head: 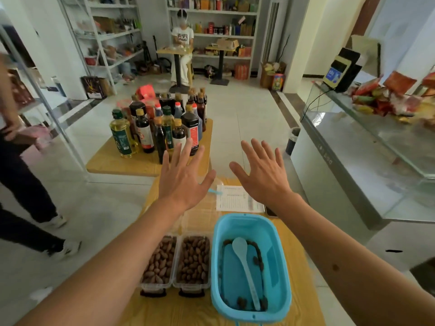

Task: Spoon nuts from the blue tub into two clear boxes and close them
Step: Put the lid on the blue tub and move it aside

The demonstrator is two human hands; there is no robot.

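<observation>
Both bare forearms stretched forward, left hand point(182, 177) and right hand point(263, 175) raised side by side, backs up, fingers straight and spread, thumbs pointing inward, holding nothing, apart

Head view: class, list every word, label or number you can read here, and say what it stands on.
"ILA": on the white T-shirt of the seated person; letters above are blurred.
Printed sheet on the table: too small to read.
Bottle labels: too blurred.
Blue sign on the counter: illegible.
</observation>
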